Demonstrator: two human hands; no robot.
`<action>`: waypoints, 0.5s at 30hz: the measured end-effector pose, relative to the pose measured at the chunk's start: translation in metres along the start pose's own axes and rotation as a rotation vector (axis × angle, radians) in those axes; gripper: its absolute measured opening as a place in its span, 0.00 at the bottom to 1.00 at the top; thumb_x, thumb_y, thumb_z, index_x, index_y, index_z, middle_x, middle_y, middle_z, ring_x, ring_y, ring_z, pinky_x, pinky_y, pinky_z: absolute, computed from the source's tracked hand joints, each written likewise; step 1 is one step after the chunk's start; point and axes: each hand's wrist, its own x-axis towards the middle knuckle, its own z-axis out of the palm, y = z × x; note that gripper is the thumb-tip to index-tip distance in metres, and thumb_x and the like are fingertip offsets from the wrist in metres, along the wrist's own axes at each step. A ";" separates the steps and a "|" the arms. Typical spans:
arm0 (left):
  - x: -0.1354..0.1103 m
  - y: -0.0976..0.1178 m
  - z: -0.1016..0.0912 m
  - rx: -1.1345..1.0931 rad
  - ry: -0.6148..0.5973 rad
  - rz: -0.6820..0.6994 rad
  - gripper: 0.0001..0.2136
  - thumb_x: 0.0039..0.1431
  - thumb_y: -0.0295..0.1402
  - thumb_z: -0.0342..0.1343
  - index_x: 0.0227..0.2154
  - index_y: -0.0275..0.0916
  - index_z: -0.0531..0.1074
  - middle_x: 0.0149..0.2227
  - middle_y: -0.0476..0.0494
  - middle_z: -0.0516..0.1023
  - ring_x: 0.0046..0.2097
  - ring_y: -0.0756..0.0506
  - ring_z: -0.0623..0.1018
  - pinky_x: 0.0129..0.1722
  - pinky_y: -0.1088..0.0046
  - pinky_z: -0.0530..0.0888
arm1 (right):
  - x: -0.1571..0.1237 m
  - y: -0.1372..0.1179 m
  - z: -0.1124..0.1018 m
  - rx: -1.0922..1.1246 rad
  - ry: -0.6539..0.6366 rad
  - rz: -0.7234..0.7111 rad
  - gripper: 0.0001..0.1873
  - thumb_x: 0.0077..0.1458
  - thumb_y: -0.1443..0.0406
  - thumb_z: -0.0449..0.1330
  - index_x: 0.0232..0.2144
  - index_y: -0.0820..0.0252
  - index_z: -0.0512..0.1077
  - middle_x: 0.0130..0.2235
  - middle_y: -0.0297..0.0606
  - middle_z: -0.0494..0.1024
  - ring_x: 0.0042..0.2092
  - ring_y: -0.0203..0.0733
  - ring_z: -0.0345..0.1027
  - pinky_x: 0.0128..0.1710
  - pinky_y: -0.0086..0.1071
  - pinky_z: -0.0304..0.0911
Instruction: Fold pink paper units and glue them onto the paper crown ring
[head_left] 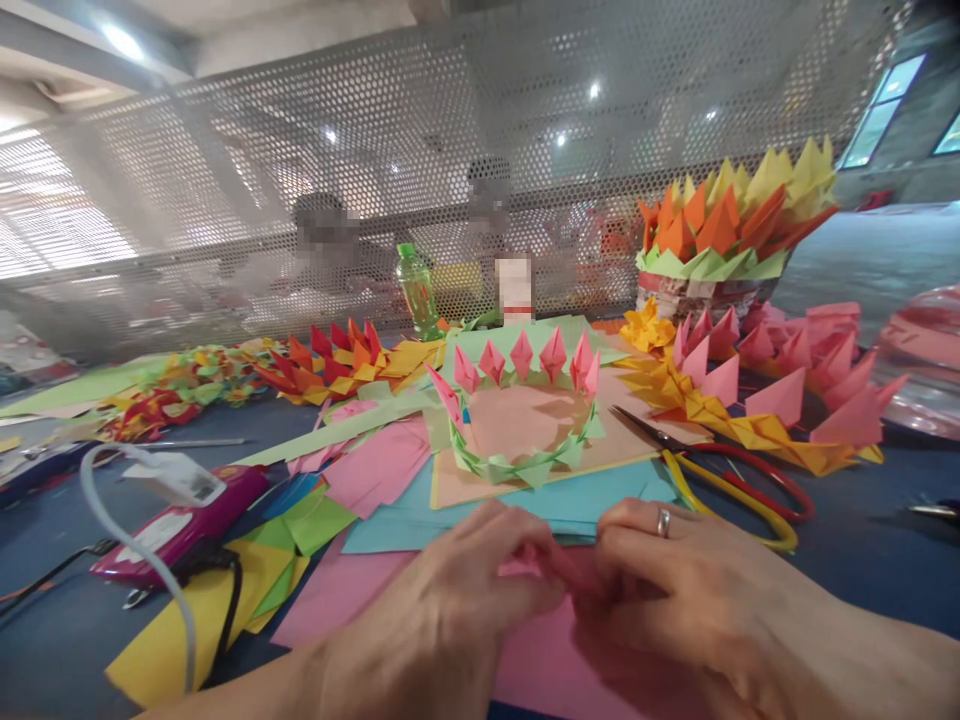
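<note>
My left hand [457, 600] and my right hand [675, 590] meet at the near edge of the table, both pinched on a small folded piece of pink paper [559, 570]. A ring sits on a right finger. Under the hands lies a larger pink sheet [352, 600]. Just beyond them stands a paper ring [521, 420] of green folded units with pink points along its far side, resting on orange and blue sheets.
Scissors with red and yellow handles [720, 470] lie to the right. Pink-and-yellow folded chains [757, 400] and a tall orange-yellow paper flower [731, 230] stand at right. A pink glue gun [180, 510] with cable lies left. A green bottle [416, 290] stands before a perforated screen, with people behind it.
</note>
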 end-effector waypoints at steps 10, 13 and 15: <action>-0.007 0.015 0.003 0.498 0.076 0.126 0.16 0.65 0.20 0.40 0.34 0.38 0.74 0.31 0.42 0.76 0.34 0.42 0.72 0.39 0.63 0.72 | 0.000 0.029 0.031 -0.019 0.120 -0.145 0.13 0.62 0.69 0.56 0.28 0.54 0.77 0.33 0.33 0.73 0.35 0.37 0.66 0.29 0.30 0.57; -0.012 0.021 0.001 0.557 0.106 0.131 0.19 0.64 0.18 0.38 0.35 0.39 0.74 0.31 0.41 0.77 0.36 0.41 0.73 0.44 0.60 0.73 | 0.000 0.031 0.034 0.000 0.123 -0.122 0.14 0.64 0.69 0.54 0.29 0.55 0.76 0.33 0.33 0.73 0.35 0.36 0.66 0.29 0.30 0.56; -0.014 0.023 0.000 0.567 0.129 0.140 0.19 0.64 0.18 0.38 0.34 0.39 0.74 0.31 0.41 0.77 0.36 0.41 0.73 0.44 0.60 0.74 | 0.000 0.029 0.032 -0.012 0.132 -0.142 0.15 0.65 0.68 0.53 0.29 0.55 0.75 0.33 0.34 0.73 0.36 0.37 0.66 0.30 0.31 0.57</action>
